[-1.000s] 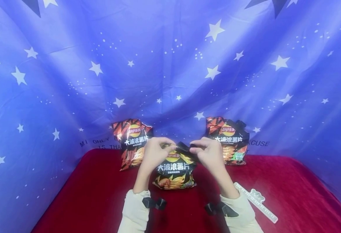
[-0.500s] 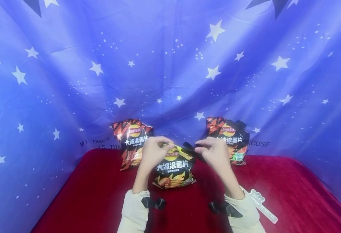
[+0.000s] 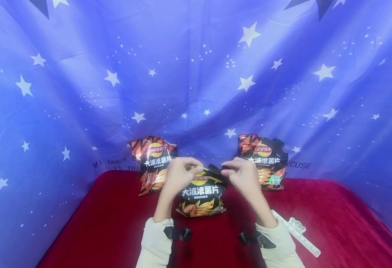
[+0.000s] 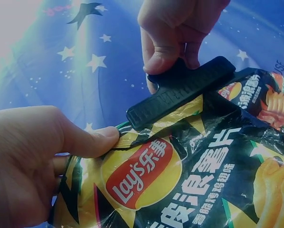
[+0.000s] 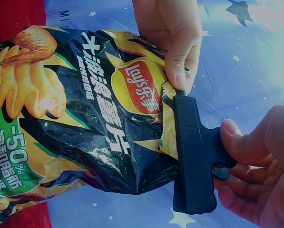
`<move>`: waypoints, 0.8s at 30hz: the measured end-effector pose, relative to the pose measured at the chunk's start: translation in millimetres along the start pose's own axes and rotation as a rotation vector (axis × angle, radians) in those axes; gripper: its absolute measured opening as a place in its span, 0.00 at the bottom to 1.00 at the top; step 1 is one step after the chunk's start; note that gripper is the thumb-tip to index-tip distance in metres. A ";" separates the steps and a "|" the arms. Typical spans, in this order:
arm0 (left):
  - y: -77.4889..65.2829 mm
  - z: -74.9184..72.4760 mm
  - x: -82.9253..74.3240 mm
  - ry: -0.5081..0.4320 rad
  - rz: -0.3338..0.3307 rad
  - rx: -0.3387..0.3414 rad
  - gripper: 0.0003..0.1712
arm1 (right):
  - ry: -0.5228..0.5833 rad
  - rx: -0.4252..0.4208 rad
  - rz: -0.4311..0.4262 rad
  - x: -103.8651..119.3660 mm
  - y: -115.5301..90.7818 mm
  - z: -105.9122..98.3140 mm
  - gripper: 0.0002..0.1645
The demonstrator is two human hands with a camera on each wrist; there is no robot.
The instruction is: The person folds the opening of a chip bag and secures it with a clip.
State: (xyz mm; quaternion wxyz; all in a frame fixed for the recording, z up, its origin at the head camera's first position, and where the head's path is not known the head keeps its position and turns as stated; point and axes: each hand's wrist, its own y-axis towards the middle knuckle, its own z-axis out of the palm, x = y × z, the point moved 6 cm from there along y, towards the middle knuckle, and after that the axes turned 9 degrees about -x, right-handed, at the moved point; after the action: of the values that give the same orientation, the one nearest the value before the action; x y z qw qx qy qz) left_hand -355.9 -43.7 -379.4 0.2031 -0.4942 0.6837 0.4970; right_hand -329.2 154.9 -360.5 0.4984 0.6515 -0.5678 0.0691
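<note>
A black and yellow Lay's chip bag (image 3: 200, 203) stands on the red cloth between both hands. My left hand (image 3: 179, 175) pinches the left part of its top edge between thumb and fingers. With thumb and fingers, my right hand (image 3: 244, 176) grips the handle of a black bag clip (image 4: 182, 90). In the right wrist view the clip (image 5: 194, 152) lies along the bag's top edge, its long bar across the folded rim. One end of the bar comes close to the left thumb tip.
Two more Lay's bags stand behind, a red and black one (image 3: 155, 163) at left and another (image 3: 266, 163) at right, topped by a black clip. A whitish, ruler-like clip (image 3: 296, 232) lies on the red cloth (image 3: 343, 208) by the right sleeve. A blue starry curtain (image 3: 196, 74) hangs behind.
My right hand shifted right with the black clip, then came back left to the bag's top edge. The left hand kept its pinch on the bag, nearly still.
</note>
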 end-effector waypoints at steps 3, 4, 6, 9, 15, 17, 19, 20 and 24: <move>0.4 -0.1 -1.0 -0.006 0.011 0.006 0.05 | 0.013 0.009 -0.006 -0.3 0.8 0.2 0.13; 0.5 -0.1 -1.3 -0.007 0.015 0.007 0.05 | 0.012 0.012 -0.011 -0.6 0.9 0.6 0.14; 0.6 -0.3 -1.8 -0.009 0.021 0.008 0.04 | 0.015 0.021 -0.019 -1.0 1.3 1.2 0.14; 0.6 -0.1 -2.1 -0.010 0.023 0.011 0.05 | 0.016 0.037 -0.035 -1.6 1.9 2.2 0.14; 0.1 -1.0 -1.7 -0.010 0.018 0.011 0.04 | 0.028 0.059 -0.063 -1.1 2.1 3.3 0.14; 0.2 -1.2 -1.5 -0.017 0.017 0.015 0.05 | 0.035 0.066 -0.066 -0.9 2.0 3.6 0.13; 0.1 -1.4 -1.1 -0.033 0.020 0.027 0.05 | 0.039 0.071 -0.066 -0.9 2.3 3.7 0.13; 0.2 -1.5 -0.9 -0.042 0.019 0.035 0.05 | 0.046 0.074 -0.063 -1.1 2.4 3.7 0.14; -0.2 -3.3 -0.2 -0.072 0.015 0.067 0.07 | 0.059 0.093 -0.049 -1.7 2.6 3.6 0.14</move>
State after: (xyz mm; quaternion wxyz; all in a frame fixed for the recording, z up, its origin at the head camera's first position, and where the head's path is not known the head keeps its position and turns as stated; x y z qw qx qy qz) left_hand -354.9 -46.6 -377.9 0.2402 -0.4638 0.6961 0.4926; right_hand -333.7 153.8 -361.9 0.4853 0.6854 -0.5331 0.1024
